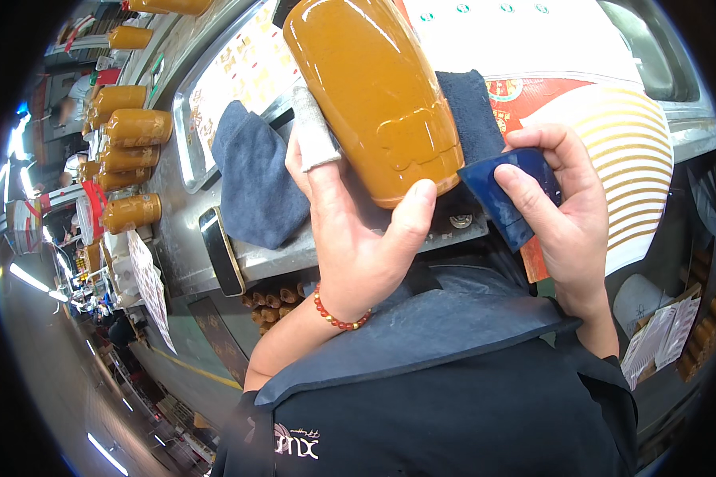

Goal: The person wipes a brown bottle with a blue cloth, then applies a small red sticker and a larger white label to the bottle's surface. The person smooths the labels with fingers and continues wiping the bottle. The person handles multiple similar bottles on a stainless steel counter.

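Note:
A glossy ochre-brown ceramic vase [366, 95] lies tilted across the bench, its base end toward me. My left hand [362, 238] grips it near the base, thumb at the bottom rim and fingers along its left side. A whitish fabric sleeve [314, 131] covers one of those fingers; a red bead bracelet circles the wrist. In my right hand [569, 215] is a dark blue flexible scraper [509, 191], pinched between thumb and fingers, with a corner by the vase's base edge. Raised relief shows on the glaze near the base.
Left of my hand lie a folded blue-grey cloth [258, 179] and a phone [222, 250] at the bench edge. Behind them is a metal tray [184, 139] with patterned decal sheets. A dark cloth [468, 111] and gold-striped sheets [628, 151] lie right. Several ochre vases [139, 127] stand far left.

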Motion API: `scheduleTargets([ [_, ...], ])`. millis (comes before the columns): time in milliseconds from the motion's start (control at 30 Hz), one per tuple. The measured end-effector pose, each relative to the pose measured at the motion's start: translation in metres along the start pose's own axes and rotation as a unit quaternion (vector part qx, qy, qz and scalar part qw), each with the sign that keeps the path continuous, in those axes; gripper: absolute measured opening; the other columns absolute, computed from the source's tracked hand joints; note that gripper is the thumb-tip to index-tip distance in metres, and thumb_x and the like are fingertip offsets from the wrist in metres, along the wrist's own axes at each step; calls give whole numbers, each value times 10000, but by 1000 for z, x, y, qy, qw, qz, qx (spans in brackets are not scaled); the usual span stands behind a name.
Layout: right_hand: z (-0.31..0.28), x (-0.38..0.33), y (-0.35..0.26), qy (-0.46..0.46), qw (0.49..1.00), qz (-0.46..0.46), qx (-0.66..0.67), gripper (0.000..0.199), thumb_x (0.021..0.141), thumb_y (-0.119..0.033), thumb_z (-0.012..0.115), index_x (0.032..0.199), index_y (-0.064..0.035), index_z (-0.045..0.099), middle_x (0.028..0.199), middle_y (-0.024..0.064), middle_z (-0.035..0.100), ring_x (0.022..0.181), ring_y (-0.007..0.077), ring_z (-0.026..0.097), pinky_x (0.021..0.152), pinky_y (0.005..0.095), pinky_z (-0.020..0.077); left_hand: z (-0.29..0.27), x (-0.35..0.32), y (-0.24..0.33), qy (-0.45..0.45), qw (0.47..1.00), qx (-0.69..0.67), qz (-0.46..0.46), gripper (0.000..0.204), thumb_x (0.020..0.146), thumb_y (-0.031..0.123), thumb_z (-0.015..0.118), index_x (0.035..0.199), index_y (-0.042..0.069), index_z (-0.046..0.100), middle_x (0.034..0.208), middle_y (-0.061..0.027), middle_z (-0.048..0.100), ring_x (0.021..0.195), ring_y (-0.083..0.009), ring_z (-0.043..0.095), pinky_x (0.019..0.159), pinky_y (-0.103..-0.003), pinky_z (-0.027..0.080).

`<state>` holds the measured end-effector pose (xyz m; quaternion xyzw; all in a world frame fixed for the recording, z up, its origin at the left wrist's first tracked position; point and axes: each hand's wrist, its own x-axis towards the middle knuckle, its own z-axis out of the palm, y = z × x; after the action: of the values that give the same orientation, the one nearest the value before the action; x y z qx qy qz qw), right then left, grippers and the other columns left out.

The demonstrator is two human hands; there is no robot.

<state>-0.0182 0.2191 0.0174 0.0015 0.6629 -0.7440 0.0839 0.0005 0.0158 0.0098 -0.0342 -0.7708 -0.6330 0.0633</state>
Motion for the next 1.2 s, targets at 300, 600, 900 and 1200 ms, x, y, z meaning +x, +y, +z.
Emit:
scheduleTargets([
  [300,2,0,1,-5,1000,-19,5,292,942,-42,716,1201,-16,583,1089,42,627,980,85,612,865,220,512,3,1,1,4,997,71,20,979,862,-61,702,1603,24,68,1464,-169,426,1326,-250,514,1087,-378,450],
  [600,4,-3,3,-39,999,-22,18,290,951,-44,707,1205,-12,571,1073,47,631,980,91,613,880,227,500,2,2,-1,37,992,122,13,1063,755,136,838,1559,-45,166,1445,-232,269,1385,-341,310,1155,-433,308],
  [900,5,-5,4,-12,1000,-17,13,274,956,-44,697,1198,-19,572,1072,42,619,981,85,600,875,225,496,2,1,4,6,996,86,8,963,864,-33,718,1591,5,88,1464,-168,410,1325,-248,509,1094,-377,445],
  [1200,2,-6,3,-2,1000,7,19,268,952,-45,702,1190,-25,579,1076,37,616,985,79,605,867,219,509,5,4,6,30,999,-26,-15,912,904,-21,669,1595,21,74,1479,-182,412,1302,-247,536,1075,-366,464],
])
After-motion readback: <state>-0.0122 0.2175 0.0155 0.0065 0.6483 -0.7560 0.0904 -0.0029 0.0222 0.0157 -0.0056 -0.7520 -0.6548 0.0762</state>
